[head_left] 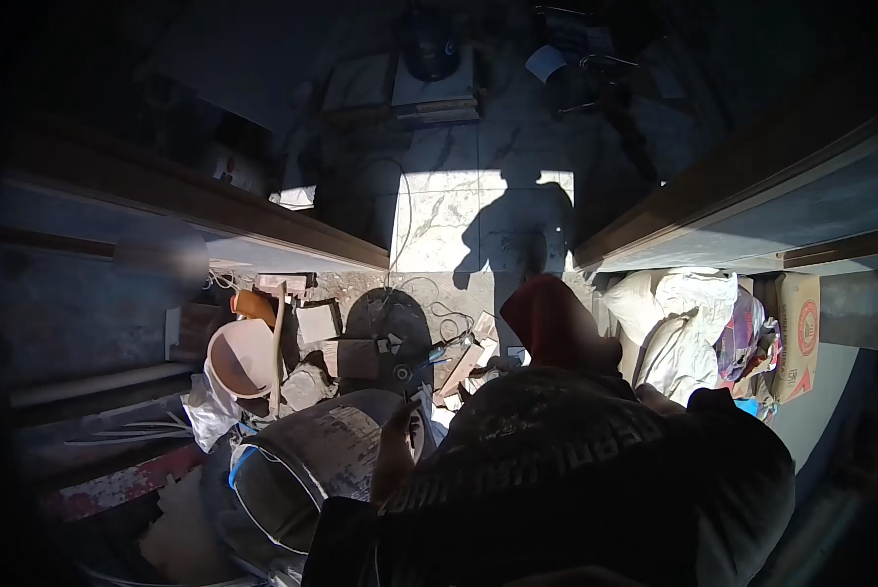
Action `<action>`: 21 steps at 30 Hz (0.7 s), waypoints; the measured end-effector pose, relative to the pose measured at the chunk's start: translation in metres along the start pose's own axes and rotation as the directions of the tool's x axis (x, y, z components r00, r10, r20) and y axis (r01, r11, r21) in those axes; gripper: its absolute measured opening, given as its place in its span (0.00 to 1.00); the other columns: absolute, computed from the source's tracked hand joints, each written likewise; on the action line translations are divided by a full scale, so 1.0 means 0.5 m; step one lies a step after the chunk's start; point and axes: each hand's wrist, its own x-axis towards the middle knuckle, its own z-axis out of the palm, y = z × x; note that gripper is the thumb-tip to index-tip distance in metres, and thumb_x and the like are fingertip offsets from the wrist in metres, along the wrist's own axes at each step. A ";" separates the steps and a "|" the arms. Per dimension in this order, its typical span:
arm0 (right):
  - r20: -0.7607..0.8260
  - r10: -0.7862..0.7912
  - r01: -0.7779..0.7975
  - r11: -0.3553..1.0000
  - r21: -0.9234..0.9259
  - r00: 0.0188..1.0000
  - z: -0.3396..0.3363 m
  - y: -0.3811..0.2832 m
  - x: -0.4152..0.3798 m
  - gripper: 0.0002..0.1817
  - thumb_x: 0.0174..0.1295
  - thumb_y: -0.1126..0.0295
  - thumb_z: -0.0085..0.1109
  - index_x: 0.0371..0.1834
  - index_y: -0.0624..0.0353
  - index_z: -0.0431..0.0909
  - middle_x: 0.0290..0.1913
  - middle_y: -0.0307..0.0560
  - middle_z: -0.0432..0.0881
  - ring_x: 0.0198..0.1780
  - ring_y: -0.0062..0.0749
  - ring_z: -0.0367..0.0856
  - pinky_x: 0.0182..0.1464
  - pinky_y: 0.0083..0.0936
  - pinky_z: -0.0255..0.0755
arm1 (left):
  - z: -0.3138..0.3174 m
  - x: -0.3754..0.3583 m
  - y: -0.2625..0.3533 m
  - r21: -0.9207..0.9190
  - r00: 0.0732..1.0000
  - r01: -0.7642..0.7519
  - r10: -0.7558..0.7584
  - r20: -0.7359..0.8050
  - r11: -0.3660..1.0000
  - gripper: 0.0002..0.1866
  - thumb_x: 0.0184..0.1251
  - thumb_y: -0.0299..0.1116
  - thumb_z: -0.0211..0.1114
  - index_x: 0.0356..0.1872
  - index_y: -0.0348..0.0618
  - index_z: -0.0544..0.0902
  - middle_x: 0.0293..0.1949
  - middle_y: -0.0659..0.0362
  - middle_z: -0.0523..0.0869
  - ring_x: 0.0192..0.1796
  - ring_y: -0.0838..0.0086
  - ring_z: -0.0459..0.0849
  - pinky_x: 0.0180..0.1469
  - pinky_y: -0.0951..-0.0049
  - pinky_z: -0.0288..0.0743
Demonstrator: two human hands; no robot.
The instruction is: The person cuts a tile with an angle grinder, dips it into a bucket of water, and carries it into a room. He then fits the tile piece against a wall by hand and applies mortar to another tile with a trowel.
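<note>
My left hand (393,452) is low in the middle, beside a large grimy bucket (346,445) that lies tilted with its mouth toward the lower left. Its fingers are bent around something dark and narrow, too shaded to name. Only a small part of my right hand (657,398) shows past my dark shirt, near the white sacks (689,303); its fingers are mostly hidden. My shirt with faded lettering fills the bottom, and a dark red shape (552,318) sticks out ahead of it.
A pinkish basin (243,360), an orange container (253,306) and a wooden handle (279,342) are at left. Broken blocks (317,323), cords and wood scraps (463,370) litter the ground. A cardboard box (799,338) stands right. Beyond the doorway lies sunlit tile floor (434,220) with a person's shadow.
</note>
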 end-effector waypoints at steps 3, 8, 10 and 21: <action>0.024 0.014 -0.016 0.997 0.071 1.000 -0.138 -0.137 0.148 0.20 0.67 0.54 0.57 0.49 0.60 0.83 0.50 0.56 0.85 0.54 0.46 0.83 0.58 0.37 0.73 | 0.041 0.037 0.153 -0.008 0.999 0.037 -0.037 -0.014 0.999 0.35 0.58 0.54 0.70 0.65 0.61 0.67 0.33 0.60 0.73 0.29 0.73 0.71 0.30 0.66 0.67; -0.163 -0.069 0.092 0.987 0.135 0.984 -0.499 -0.464 0.434 0.21 0.67 0.55 0.59 0.52 0.62 0.79 0.53 0.56 0.84 0.57 0.46 0.81 0.59 0.36 0.73 | 0.124 0.039 0.387 -0.044 0.991 0.129 -0.130 -0.028 0.991 0.34 0.59 0.54 0.70 0.64 0.61 0.67 0.32 0.61 0.73 0.28 0.74 0.70 0.29 0.66 0.66; -0.360 -0.152 0.199 0.975 0.096 0.920 -0.689 -0.602 0.546 0.22 0.67 0.55 0.59 0.54 0.63 0.78 0.55 0.56 0.83 0.58 0.46 0.81 0.60 0.35 0.73 | 0.151 0.026 0.481 -0.039 0.987 0.159 -0.160 -0.021 0.986 0.33 0.59 0.54 0.69 0.63 0.61 0.67 0.32 0.61 0.73 0.27 0.75 0.69 0.29 0.67 0.66; -0.564 -0.402 0.631 0.719 0.293 0.721 -1.619 -1.216 0.544 0.23 0.66 0.54 0.60 0.54 0.61 0.80 0.45 0.51 0.84 0.38 0.31 0.84 0.41 0.30 0.77 | 0.346 0.157 0.915 -0.132 0.972 0.232 -0.226 0.060 0.964 0.30 0.60 0.54 0.69 0.60 0.62 0.68 0.30 0.62 0.72 0.25 0.76 0.68 0.27 0.67 0.65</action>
